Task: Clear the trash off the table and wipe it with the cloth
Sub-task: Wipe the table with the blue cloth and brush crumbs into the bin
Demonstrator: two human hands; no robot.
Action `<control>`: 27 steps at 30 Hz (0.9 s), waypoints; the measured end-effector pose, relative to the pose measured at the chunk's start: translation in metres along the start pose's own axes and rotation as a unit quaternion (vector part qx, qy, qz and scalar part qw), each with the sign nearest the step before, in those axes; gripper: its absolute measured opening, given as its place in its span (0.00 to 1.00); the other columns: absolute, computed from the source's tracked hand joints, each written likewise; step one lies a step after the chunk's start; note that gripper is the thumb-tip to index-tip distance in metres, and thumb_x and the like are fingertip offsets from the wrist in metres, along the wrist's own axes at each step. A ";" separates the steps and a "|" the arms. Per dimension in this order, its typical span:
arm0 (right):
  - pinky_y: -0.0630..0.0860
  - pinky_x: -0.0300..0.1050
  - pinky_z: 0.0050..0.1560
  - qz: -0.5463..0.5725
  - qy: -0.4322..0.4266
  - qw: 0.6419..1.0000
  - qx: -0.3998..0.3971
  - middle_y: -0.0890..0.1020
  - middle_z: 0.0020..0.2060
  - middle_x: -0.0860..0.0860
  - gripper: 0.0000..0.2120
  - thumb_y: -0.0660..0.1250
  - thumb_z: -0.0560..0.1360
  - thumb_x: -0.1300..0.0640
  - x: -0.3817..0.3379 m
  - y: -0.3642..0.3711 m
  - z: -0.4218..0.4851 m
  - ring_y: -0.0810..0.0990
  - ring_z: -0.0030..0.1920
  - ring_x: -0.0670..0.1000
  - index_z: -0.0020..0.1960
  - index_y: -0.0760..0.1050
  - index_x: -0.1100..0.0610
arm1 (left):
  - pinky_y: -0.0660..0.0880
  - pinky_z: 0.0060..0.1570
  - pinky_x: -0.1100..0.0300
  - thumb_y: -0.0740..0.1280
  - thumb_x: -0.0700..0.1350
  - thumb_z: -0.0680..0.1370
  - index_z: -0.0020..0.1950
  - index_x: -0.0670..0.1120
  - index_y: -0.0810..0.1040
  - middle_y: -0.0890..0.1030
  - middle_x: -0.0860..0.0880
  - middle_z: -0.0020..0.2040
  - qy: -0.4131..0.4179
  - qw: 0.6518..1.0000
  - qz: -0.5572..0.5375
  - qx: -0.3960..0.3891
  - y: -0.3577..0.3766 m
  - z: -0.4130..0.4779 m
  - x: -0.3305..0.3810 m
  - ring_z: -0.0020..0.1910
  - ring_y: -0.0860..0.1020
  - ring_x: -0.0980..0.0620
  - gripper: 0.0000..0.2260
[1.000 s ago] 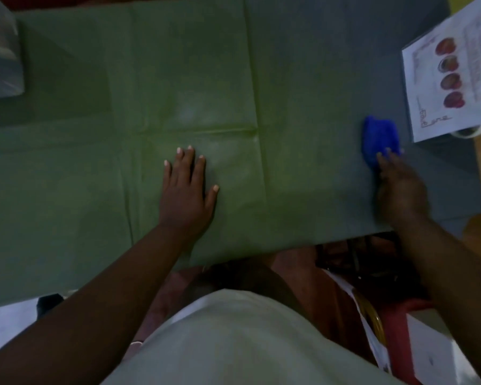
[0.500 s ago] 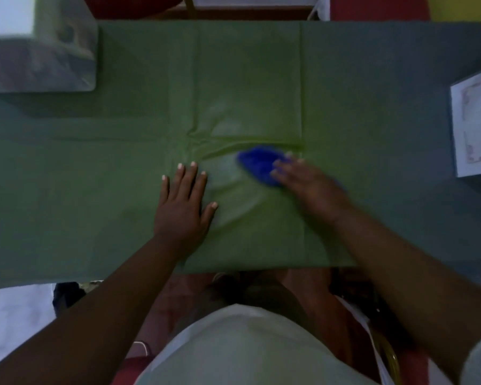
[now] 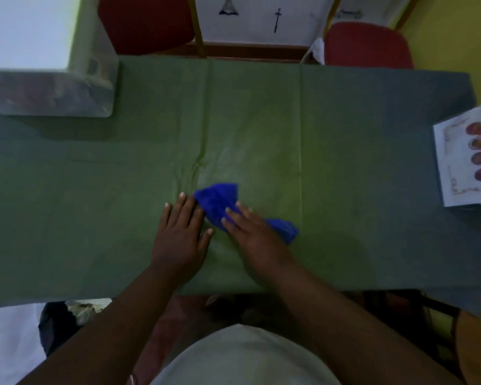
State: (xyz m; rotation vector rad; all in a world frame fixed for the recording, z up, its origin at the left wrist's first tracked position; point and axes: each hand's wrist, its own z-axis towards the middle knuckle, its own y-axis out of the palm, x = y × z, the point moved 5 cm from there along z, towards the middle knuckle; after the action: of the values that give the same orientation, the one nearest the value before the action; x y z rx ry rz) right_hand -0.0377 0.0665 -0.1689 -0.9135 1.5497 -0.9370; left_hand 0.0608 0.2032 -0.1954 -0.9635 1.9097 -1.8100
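Left hand (image 3: 179, 234): flat, palm down, fingers straight and slightly spread, pointing away from me, thumb out to the right. Right hand (image 3: 254, 233): palm down too, fingers straight, angled toward the left hand, pressing on the cloth (image 3: 215, 198). The hands sit just beside each other. Both forearms are bare, reaching forward and converging from either side of my chest.
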 end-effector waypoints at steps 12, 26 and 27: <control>0.56 0.50 0.76 -0.011 0.397 0.895 0.205 0.67 0.71 0.65 0.23 0.58 0.76 0.69 0.268 -0.085 -0.083 0.60 0.74 0.66 0.71 0.66 0.67 | 0.58 0.73 0.44 0.58 0.56 0.78 0.67 0.42 0.72 0.68 0.40 0.73 -0.055 0.996 -0.006 0.064 -0.003 0.040 0.068 0.74 0.62 0.39 0.24; 0.69 0.57 0.62 -0.060 0.107 0.990 0.074 0.72 0.71 0.48 0.29 0.67 0.68 0.61 0.223 -0.067 -0.114 0.71 0.65 0.62 0.69 0.72 0.49 | 0.57 0.73 0.41 0.57 0.57 0.77 0.67 0.39 0.72 0.69 0.37 0.71 -0.073 0.995 -0.029 0.067 0.006 0.071 0.128 0.73 0.63 0.37 0.26; 0.69 0.56 0.62 -0.059 0.107 0.990 0.073 0.72 0.71 0.47 0.30 0.69 0.68 0.60 0.226 -0.074 -0.123 0.71 0.65 0.62 0.69 0.73 0.48 | 0.59 0.72 0.41 0.58 0.56 0.77 0.65 0.38 0.74 0.71 0.36 0.69 -0.062 0.995 -0.041 0.072 0.003 0.075 0.139 0.70 0.66 0.36 0.25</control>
State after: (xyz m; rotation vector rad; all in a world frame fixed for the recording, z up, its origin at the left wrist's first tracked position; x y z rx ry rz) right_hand -0.1862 -0.1563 -0.1724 -0.8285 1.5938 -1.2504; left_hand 0.0106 0.0545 -0.1795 -1.0911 1.6638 -1.8597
